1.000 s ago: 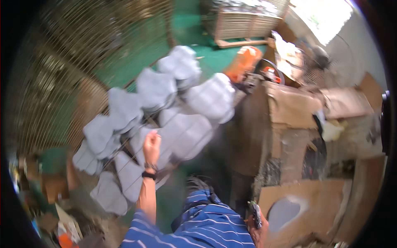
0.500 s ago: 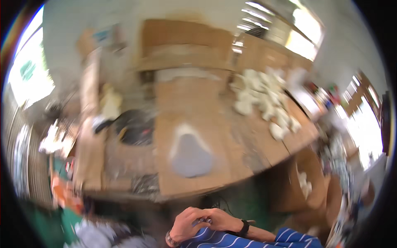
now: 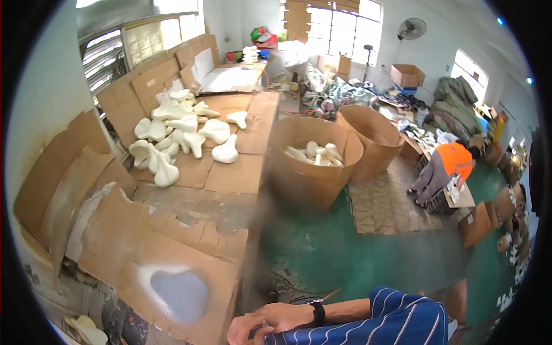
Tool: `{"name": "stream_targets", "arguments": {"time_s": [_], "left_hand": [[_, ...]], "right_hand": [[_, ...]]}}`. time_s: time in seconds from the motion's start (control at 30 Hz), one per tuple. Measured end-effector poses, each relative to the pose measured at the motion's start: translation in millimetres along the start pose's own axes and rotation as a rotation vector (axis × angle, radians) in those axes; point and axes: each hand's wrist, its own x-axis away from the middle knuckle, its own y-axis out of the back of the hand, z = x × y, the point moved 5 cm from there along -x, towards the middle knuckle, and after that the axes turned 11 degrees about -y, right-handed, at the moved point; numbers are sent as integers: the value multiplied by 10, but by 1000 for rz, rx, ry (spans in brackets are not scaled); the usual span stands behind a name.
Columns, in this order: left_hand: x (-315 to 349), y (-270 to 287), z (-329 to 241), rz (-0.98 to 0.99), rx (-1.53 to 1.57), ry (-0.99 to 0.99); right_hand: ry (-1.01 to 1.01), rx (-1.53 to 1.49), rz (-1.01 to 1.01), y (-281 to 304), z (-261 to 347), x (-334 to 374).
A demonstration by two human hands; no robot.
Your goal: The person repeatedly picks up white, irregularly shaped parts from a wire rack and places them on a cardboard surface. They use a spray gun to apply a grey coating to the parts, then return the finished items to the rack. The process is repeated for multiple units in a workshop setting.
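Observation:
My right hand (image 3: 284,316), with a black band at the wrist, lies at the lower edge with its fingers bent over my left hand (image 3: 244,330). The left hand's fingers are curled and partly cut off by the edge. Something small and shiny seems to lie between the hands, too small to name. Nearest to them, on the cardboard-covered table (image 3: 230,184), is a grey-blue saddle-shaped patch (image 3: 181,296) ringed with white; whether it is a flat piece or a mark I cannot tell. Farther back on the table lies a heap of cream saddle-shaped foam pieces (image 3: 215,131).
Right of the table stand two large cardboard bins (image 3: 293,178), the nearer one holding cream pieces. A person in an orange vest (image 3: 453,158) bends over a low table at the right. Between them spreads green floor (image 3: 322,241) with a mat. More cream pieces (image 3: 86,330) lie at the lower left.
My view has swung to the right, so the table now sits at the left and the bins and the person in orange show. My hands stay together at the lower edge.

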Motion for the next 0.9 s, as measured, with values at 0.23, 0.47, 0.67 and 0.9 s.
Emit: {"name": "stream_targets", "arguments": {"time_s": [0.23, 0.47, 0.67, 0.9], "left_hand": [[-134, -59, 297, 37, 24, -8], [-236, -61, 390, 17, 59, 46], [147, -87, 660, -214, 343, 207], [879, 582, 1478, -722, 70, 522]], "right_hand": [[-114, 15, -20, 151, -166, -115], [-212, 59, 126, 274, -168, -217], [-9, 11, -164, 431, -88, -189], [-171, 203, -35, 544, 10, -309]]}}
